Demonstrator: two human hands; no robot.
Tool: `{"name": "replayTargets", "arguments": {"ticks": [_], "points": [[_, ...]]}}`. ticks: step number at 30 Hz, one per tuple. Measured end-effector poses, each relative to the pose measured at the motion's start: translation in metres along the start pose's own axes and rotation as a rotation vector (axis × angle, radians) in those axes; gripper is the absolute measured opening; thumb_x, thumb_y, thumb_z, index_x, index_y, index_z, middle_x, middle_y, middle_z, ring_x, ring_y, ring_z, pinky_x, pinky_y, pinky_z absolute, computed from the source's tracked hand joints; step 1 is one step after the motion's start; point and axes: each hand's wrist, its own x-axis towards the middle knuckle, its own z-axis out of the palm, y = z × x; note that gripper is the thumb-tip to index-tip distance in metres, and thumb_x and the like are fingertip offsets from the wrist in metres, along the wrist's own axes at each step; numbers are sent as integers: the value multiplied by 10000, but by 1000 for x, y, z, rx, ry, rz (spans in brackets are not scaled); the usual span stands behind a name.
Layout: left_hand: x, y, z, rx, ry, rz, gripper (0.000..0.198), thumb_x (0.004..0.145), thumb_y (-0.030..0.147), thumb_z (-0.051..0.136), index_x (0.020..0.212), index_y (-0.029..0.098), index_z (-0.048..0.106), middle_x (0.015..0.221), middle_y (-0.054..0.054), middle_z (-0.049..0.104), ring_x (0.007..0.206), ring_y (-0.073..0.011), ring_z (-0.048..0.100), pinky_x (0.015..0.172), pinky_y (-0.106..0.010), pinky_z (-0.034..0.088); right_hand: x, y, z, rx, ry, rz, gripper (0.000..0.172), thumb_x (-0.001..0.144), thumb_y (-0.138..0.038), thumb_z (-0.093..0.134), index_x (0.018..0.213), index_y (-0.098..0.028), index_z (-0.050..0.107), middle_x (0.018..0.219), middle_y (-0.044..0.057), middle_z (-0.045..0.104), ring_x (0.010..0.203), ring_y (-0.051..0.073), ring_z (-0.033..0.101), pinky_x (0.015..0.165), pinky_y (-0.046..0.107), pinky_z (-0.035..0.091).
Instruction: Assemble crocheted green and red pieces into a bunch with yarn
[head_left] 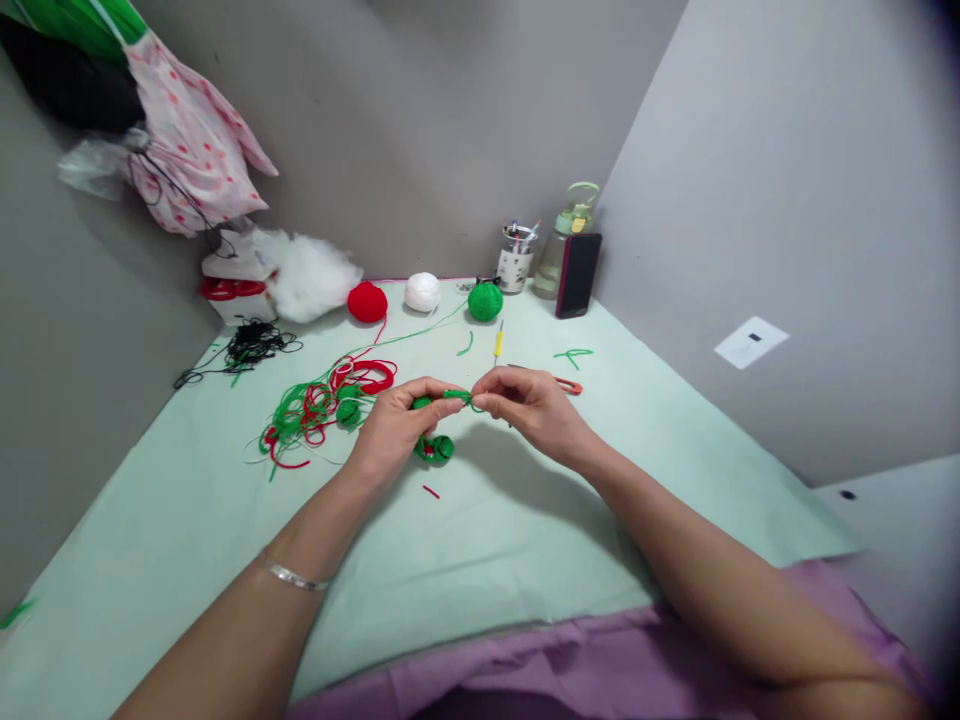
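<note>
My left hand (394, 420) is closed around a green crochet piece (455, 395), which sticks out between thumb and forefinger. Below that hand hangs or lies a green crocheted part (441, 449) with a little red and white on it; whether it joins the held piece I cannot tell. Thumb and fingertips of my right hand (529, 408) pinch green yarn at the piece's right end, where a small loop shows. Just beyond my right hand lies a yellow-handled crochet hook (499, 343). Orange-handled scissors (568, 386) are partly hidden behind the same hand.
Tangled green, red and white yarn (300, 412) lies to the left, near black yarn (259, 343). Along the wall stand red (367, 302), white (422, 292) and green (485, 301) yarn balls, stuffing (311, 277), a pen cup (515, 265), a bottle (553, 262) and a phone (579, 276).
</note>
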Motion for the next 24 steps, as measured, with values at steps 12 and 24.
{"name": "replayTargets", "arguments": {"ticks": [12, 24], "points": [[0, -3, 2, -125, -38, -31, 183, 758, 360, 749, 807, 194, 690, 556, 58, 463, 521, -80, 372, 506, -213, 298, 3, 8, -5, 269, -173, 75, 172, 846, -328, 671, 857, -159, 644, 699, -9, 588, 609, 96, 497, 596, 248, 402], [-1, -9, 9, -58, -5, 43, 228, 788, 395, 725, 891, 194, 694, 624, 49, 484, 566, -89, 388, 525, -218, 300, 2, 7, 7, 389, -68, 0, 239, 848, -358, 701, 945, -186, 566, 613, -55, 548, 583, 101, 538, 570, 237, 414]]}}
